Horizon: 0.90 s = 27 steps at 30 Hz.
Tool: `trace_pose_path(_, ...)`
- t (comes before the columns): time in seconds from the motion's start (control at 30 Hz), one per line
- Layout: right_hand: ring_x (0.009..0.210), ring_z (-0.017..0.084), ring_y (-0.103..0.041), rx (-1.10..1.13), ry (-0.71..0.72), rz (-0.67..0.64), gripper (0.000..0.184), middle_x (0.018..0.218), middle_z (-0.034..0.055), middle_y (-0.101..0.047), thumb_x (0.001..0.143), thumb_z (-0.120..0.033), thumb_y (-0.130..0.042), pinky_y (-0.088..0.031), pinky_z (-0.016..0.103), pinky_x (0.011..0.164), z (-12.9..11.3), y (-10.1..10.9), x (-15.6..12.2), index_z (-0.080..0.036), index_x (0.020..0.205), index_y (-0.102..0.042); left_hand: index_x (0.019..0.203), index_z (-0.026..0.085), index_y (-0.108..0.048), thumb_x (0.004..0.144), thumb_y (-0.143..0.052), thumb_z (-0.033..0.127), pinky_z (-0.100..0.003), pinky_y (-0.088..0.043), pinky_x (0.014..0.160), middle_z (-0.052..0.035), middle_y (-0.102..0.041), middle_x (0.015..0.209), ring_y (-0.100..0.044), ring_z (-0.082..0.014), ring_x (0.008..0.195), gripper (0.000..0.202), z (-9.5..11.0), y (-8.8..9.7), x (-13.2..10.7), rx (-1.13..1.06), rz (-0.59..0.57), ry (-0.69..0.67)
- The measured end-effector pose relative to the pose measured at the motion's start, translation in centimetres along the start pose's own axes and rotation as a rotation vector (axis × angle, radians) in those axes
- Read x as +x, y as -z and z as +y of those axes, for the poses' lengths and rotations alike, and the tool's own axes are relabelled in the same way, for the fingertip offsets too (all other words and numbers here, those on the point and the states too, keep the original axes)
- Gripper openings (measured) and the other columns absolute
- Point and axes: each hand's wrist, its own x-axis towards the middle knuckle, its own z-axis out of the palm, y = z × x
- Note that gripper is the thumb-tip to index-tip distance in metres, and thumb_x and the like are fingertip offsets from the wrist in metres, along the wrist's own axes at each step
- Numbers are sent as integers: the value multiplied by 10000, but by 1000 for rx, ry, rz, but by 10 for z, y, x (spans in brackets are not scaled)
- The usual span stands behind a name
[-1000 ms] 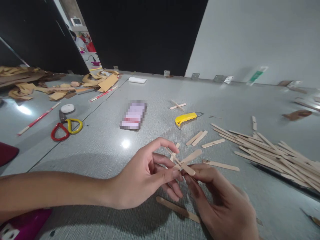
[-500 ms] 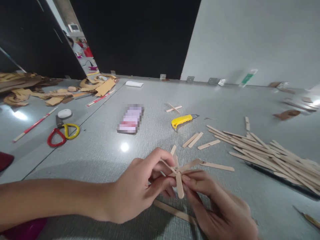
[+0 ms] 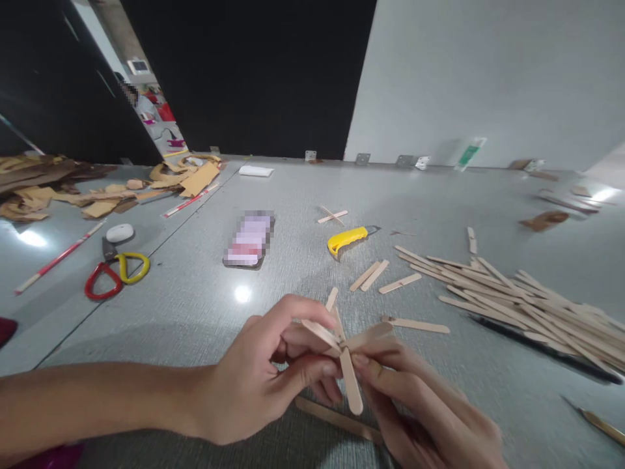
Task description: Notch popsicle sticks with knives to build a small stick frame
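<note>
Both hands meet above the table around several wooden craft sticks (image 3: 351, 384) that cross at one point. My left hand (image 3: 273, 371) is closed, with its fingers and thumb pinching sticks on the left side of the crossing. On the other side my right hand (image 3: 420, 391) grips a stick that slants up to the right. The exact contact of the right fingertips is partly hidden. Beneath the hands a single craft stick (image 3: 336, 420) lies on the table. Short stick pieces (image 3: 370, 276) and a notched stick (image 3: 420, 324) rest just beyond.
To the right spreads a pile of craft sticks (image 3: 527, 299) over a dark strip. A yellow cutter (image 3: 349, 240) and a phone (image 3: 250, 239) lie ahead. Scissors (image 3: 101, 281) and a white mouse (image 3: 120, 232) are at left; a pointed blade tool (image 3: 600, 423) lies at lower right.
The crossed sticks have tilted in my hands, and the front stick points lower toward me. The whole view has shifted slightly, with table things appearing a little further left.
</note>
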Motion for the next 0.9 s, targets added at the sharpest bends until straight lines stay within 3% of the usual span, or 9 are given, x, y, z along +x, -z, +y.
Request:
trace_pose_path(0.13,822,142,-759,11,-102,58,298,918,13,-743,945,-5,-552,-618,206,736,1,-4,2,-268,1067,-619,1244,280,-443,1058,-616,236,-208,-656,724,22,-744,896,-778,-104,762,258,3,-2,4,-154,19,147)
trace_pose_path(0.27,707,117,-736,-22,-209,98,217,865,-24,-747,972,-81,-567,-596,180,650,1,-9,4,-289,1024,-604,1224,263,-465,1034,-657,261,-220,-667,695,24,-717,896,-779,-117,730,270,6,-4,5,-171,50,222)
trace_pose_path(0.57,729,86,-714,-24,-128,26,200,894,-14,-719,1004,-54,-541,-562,175,699,1,-9,0,-240,1034,-607,1245,277,-417,1035,-651,274,-267,-682,680,43,-678,872,-774,-133,708,315,13,-5,7,-277,65,305)
trace_pose_path(0.9,787,131,-714,-5,-116,-46,192,933,13,-709,1018,-39,-552,-564,239,729,6,-12,-8,-220,1074,-586,1329,317,-354,1046,-629,250,-256,-675,658,48,-675,862,-753,-120,670,401,9,-4,10,-286,74,250)
